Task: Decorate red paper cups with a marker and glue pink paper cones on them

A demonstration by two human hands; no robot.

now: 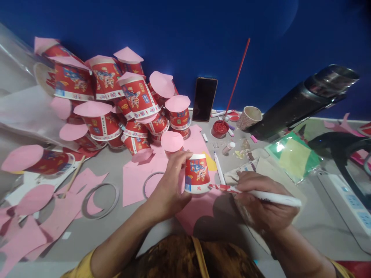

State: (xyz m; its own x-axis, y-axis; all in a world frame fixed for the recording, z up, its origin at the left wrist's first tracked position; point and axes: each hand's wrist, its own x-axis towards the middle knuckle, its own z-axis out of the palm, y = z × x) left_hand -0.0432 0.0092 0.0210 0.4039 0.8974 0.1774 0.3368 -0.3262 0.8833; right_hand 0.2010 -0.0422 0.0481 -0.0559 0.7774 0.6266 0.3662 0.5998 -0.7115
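Faces a blue wall (174, 27) at the far edge of the desk (84, 235), well beyond the red paper cup (198, 173), with the near edge close to the body on this side of the cup. Has little room beyond and left of the cup, crowded there by heaped red cups (74, 82) topped with pink paper cones (92, 108); farther left of it, meets pink scraps (27, 233) and a tape ring (100, 200), with grey desk showing between. Runs up against a phone (205, 99) and a red pot (220, 129) beyond the cup, and a slanted black flask (304, 100) farther off to its right. Shows wider grey desk well right of the cup, between a pale cloth (268, 168) and a power strip (349, 200). Pinches the cup, narrow end up, between thumb and fingers of the left hand (171, 189), just left of it. Grips a white pen (275, 197) in the curled right hand (262, 214), right of the cup, with the red-blotched front end at the cup's lower right edge; cannot tell whether touching.
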